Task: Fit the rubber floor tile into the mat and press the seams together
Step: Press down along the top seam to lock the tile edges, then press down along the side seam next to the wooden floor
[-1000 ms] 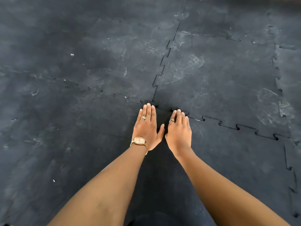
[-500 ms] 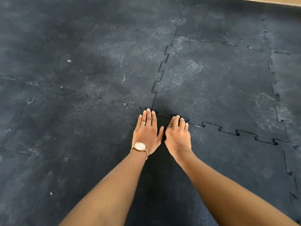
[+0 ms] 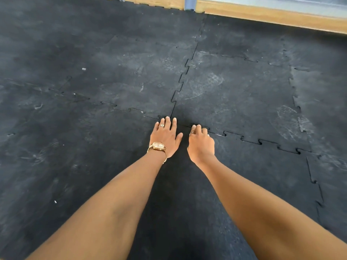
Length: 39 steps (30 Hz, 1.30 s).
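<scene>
On the floor directly below the head camera: black rubber floor tile (image 3: 187, 212), matte, fine-grained, with puzzle-toothed edges, lying flat in the nearest row of the mat and running out of view at the bottom edge. Far edge meeting the neighbouring tiles along a jagged interlocking seam (image 3: 251, 141), its dark tooth outlines clearest to the right of the hands. Right edge marked by a second toothed seam (image 3: 312, 177) running toward the viewer. Surrounding dark grey interlocking rubber mat (image 3: 93, 76) scuffed with pale chalky marks and faint footprints, a further seam (image 3: 180, 83) running away from the hands toward the far wall.

Left hand (image 3: 166, 136), flat and unclenched, palm down on the tile, fingers extended and close together, fingertips (image 3: 167, 119) at the corner junction where the seams cross; grasping nothing. Gold ring (image 3: 161, 125) on one finger, gold wristwatch (image 3: 157, 146) on the wrist.

Right hand (image 3: 201, 142), just beside the left and apart from it, palm down, fingers (image 3: 198, 127) curled so the tips press at the far seam; holding nothing. Thin ring (image 3: 192, 132) on one finger.

Along the top edge: light wooden floor strip (image 3: 272, 17) beyond the mat border, with a grey upright post (image 3: 190, 3) standing on it.
</scene>
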{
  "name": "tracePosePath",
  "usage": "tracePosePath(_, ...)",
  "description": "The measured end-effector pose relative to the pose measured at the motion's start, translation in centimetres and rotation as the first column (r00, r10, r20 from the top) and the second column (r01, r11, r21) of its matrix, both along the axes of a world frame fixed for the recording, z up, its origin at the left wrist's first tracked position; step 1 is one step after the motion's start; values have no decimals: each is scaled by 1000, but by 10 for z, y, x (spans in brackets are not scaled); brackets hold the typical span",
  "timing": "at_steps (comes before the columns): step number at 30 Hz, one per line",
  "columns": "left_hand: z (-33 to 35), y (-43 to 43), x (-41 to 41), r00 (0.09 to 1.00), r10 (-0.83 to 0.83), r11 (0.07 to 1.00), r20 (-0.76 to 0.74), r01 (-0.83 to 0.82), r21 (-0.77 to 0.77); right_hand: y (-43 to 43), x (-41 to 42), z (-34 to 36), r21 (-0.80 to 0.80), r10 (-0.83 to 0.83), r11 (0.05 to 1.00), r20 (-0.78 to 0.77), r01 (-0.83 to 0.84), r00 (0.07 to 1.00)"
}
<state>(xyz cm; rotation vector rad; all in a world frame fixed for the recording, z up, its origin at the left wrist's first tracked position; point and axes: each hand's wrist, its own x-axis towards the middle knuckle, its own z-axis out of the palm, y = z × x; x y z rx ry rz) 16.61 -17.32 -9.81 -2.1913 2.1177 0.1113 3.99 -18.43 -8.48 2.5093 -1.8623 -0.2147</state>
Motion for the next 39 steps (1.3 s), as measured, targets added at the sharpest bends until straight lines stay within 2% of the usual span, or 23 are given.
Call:
tracePosePath(5,3,-3,-4,997,22,1000,77,-23,2,-2,2,3,-22,-7,1000,-13,7,1000)
tracePosePath(8,14,-6,-5,955,-64,998,289,58,27,-3,4,6,19,16,1000,-25,-15,1000)
tracePosePath(9,21,-10,-8,943,-96,995,317,85,50,-5,4,13,43,23,999,-10,-23,1000)
tracePosePath(12,31,-22,-15,979,-40,991,201,14,130,-17,3,37,198,-33,980,68,19,997)
tracePosePath(15,20,10,-15,998,69,976,2,-68,209,-21,2,46,457,-120,887,90,66,989)
tracePosePath(18,3,79,-6,992,77,996,-99,-71,61,3,-10,34,650,-90,760,120,-10,989)
tracePosePath(21,-6,109,2,992,32,999,-124,-36,-32,35,-27,15,644,12,758,142,-102,990)
tracePosePath(24,-10,104,5,994,10,995,-105,-20,-101,43,-32,8,628,1,771,164,-105,986)
tracePosePath(28,-12,102,9,993,-43,997,-109,36,-61,36,-29,10,678,23,730,101,-86,995)
tracePosePath(39,-13,92,16,981,-40,998,-189,30,-56,26,-28,10,736,69,673,38,-75,997)
